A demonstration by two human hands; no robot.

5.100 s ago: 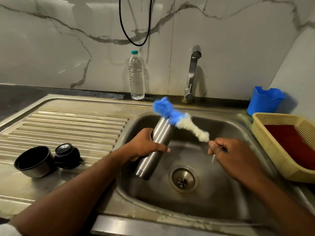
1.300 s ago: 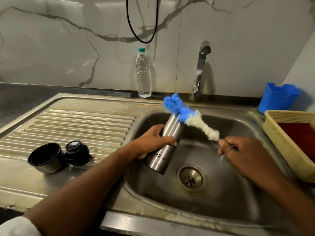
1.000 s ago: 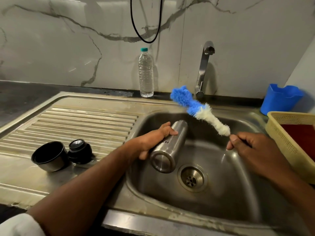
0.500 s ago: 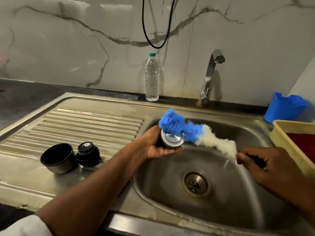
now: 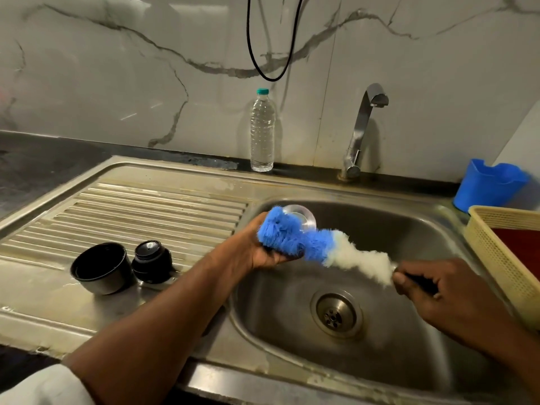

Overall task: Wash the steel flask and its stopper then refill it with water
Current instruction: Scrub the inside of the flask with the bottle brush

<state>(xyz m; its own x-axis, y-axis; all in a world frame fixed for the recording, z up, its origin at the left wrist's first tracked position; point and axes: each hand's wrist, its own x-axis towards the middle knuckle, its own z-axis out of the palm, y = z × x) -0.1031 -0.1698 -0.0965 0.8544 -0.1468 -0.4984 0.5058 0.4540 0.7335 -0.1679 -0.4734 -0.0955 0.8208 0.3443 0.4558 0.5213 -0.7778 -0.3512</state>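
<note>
Your left hand (image 5: pixel 257 252) grips the flask (image 5: pixel 301 216) over the sink (image 5: pixel 409 226), right fingers (image 5: pixel 409 280) clenched on the brush (image 5: pixel 295 236) scrubbing its base; stopper (image 5: pixel 152 261) at nine o'clock looks unwashed, refill outstanding.

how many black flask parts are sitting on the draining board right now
2. A black cup lid sits open side up on the left of the draining board; the black stopper stands right beside it, nearer the sink. None seems hidden.
</note>
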